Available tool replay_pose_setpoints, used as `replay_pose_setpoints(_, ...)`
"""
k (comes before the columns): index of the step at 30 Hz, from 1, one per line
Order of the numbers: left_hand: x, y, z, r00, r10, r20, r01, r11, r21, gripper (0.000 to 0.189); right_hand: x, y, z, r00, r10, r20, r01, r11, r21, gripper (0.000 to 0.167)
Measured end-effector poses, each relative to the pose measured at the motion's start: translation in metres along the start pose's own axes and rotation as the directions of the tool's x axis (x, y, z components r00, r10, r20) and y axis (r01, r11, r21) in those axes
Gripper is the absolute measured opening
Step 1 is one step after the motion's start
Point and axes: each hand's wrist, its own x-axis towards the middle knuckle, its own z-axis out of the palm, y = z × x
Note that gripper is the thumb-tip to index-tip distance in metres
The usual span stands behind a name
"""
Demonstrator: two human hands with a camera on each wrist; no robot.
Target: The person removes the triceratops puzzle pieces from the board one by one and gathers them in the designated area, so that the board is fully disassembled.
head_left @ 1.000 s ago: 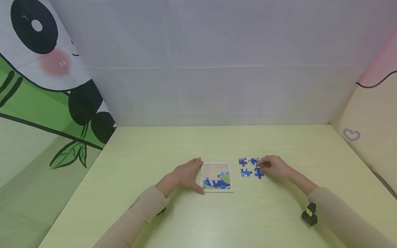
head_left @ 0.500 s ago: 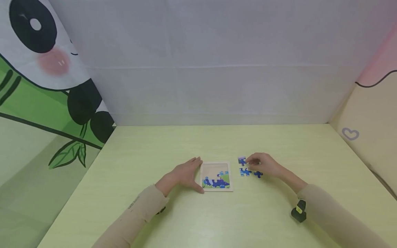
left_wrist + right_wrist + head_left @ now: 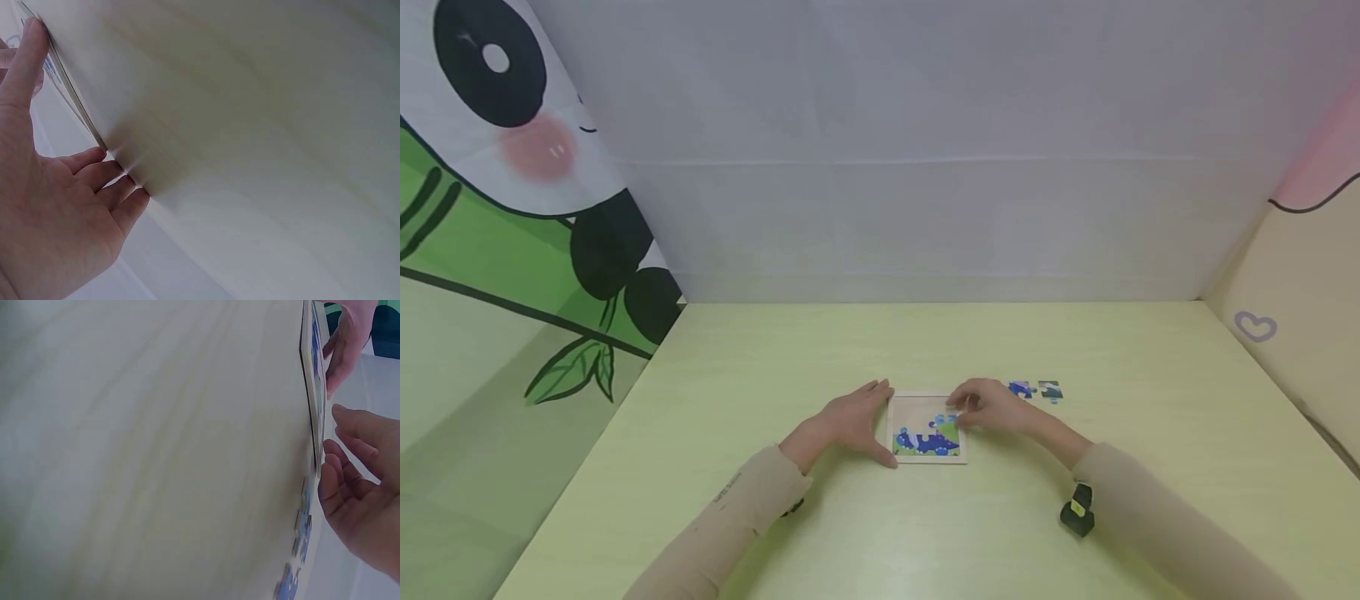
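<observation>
A small wooden puzzle frame (image 3: 927,461) lies flat, its lower part filled with a blue dinosaur picture and its upper left bare. My left hand (image 3: 850,423) spreads along the frame's left side, thumb at the lower corner and fingertips at the upper one. In the left wrist view the left hand's fingertips (image 3: 142,195) touch the tabletop. My right hand (image 3: 996,407) is at the frame's right edge, fingers bent toward the thumb. I cannot tell whether a puzzle piece is between them. The right wrist view shows thumb and fingers beside the frame's end (image 3: 309,369).
Two loose puzzle pieces, one blue (image 3: 1021,389) and one with a pale top (image 3: 1050,390), lie right of the frame. More loose pieces (image 3: 287,586) show low in the right wrist view. The pale table (image 3: 805,342) meets a grey cloth wall (image 3: 925,225) behind.
My right hand has moved left from the loose pieces to the frame's right edge, uncovering a pale-topped piece and covering others. My left hand stays at the frame.
</observation>
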Motion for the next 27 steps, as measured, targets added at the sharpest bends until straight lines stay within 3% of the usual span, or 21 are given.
replay_pose_setpoints(9, 0.001, -0.001, 0.001, 1.000, -0.001, 0.006, 0.001, 1.000, -0.010, 0.112, 0.007, -0.008, 0.012, 0.999, 0.015, 0.046, -0.012, 0.997, -0.072, 0.024)
replay_pose_setpoints(18, 0.001, 0.000, 0.000, 1.000, -0.013, 0.009, 0.013, 1.000, 0.003, 0.111, 0.010, -0.012, 0.013, 0.996, 0.035, 0.078, -0.029, 0.996, -0.082, 0.021)
replay_pose_setpoints(27, 0.000, 0.003, -0.001, 1.000, -0.021, 0.013, 0.021, 1.000, 0.013, 0.110, 0.005, -0.014, 0.006, 0.994, 0.024, 0.104, -0.013, 0.995, -0.100, 0.029)
